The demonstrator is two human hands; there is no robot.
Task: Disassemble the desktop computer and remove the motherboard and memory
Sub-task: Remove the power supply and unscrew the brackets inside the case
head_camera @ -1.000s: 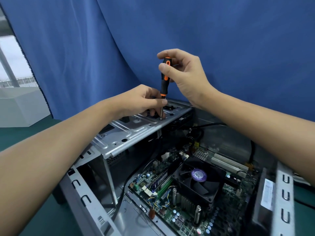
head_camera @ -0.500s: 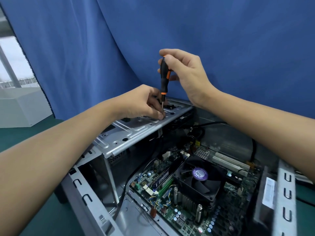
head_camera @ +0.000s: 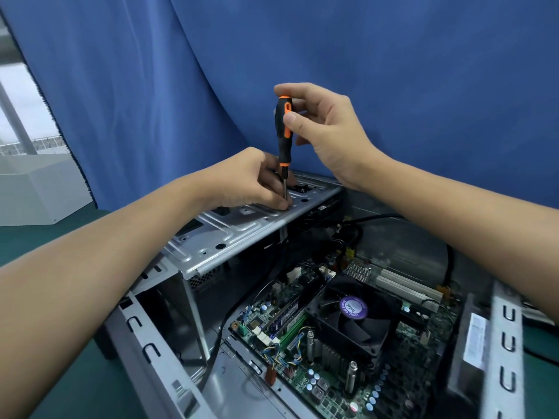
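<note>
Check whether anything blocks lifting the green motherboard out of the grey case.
Yes. Black cables reach the far edge of the green motherboard, and the black square fan cooler is mounted on its middle.

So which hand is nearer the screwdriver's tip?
Left. The left hand curls round the shaft by the tip, on the metal bracket; the right hand grips the screwdriver handle, above.

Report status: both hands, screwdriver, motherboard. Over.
Right hand pinches screwdriver handle, upright. Left hand pinches its shaft at drive cage. Motherboard seated in case; fan, wires on it.

Blue curtain, green tabletop, pale box.
</note>
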